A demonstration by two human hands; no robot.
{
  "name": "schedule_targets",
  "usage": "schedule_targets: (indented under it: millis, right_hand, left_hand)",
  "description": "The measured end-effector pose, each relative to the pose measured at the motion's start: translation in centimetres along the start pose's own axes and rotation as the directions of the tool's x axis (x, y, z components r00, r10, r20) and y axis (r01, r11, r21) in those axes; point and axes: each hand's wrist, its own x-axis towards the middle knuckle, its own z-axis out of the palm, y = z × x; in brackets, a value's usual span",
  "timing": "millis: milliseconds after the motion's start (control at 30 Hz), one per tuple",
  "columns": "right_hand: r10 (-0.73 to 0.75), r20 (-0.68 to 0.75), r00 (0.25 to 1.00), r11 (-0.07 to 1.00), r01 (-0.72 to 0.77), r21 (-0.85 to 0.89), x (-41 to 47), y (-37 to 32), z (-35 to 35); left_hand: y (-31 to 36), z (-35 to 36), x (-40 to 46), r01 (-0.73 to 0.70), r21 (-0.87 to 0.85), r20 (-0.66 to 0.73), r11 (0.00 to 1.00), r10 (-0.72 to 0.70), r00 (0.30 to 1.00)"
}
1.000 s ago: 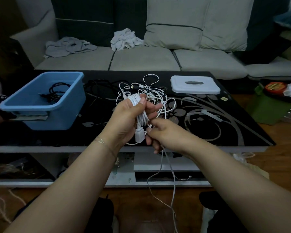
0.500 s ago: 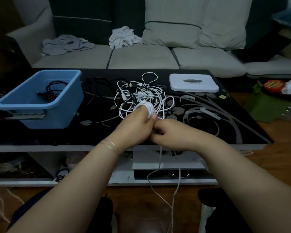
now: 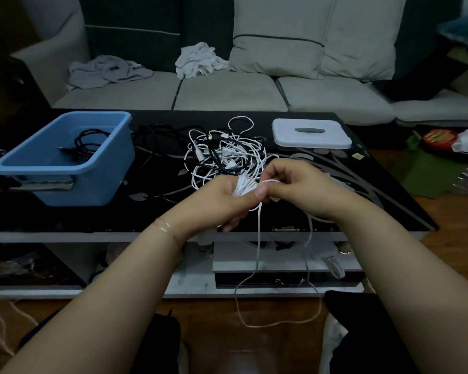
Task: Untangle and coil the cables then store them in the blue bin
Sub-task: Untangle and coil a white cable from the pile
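Note:
My left hand grips a bundle of coiled white cable above the table's front edge. My right hand pinches a strand of the same cable right beside the bundle. The cable's loose end hangs down past the table edge to the floor. Behind my hands lies a tangle of white and black cables on the black table. The blue bin stands at the left with a coiled black cable inside.
A white lid lies at the table's back right. A black cable trails between the bin and the tangle. A grey sofa with crumpled cloths stands behind. A green bag and clutter sit on the floor at right.
Both hands have shifted forward and to the right over the table. My right hand rose from below the bundle to beside it, wrapping the strand around.

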Motion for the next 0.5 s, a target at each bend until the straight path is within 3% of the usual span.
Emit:
schedule_targets:
  millis: [234,401,501]
  right_hand:
    - [0.067,-0.078,0.995,0.959,-0.042,0.281,0.1,-0.4,1.1]
    - [0.106,-0.069,0.992,0.913,-0.07,0.401,0.1,0.0,1.9]
    - [0.149,-0.053,0.987,0.834,-0.097,0.543,0.2,0.0,2.3]
  left_hand:
    - [-0.5,0.0,0.2,-0.027,-0.233,-0.083,0.972,0.008,0.996]
    - [-0.1,-0.4,0.0,-0.072,-0.287,-0.022,0.955,0.068,0.997]
    - [-0.3,-0.7,0.2,-0.056,-0.363,0.011,0.93,0.064,0.998]
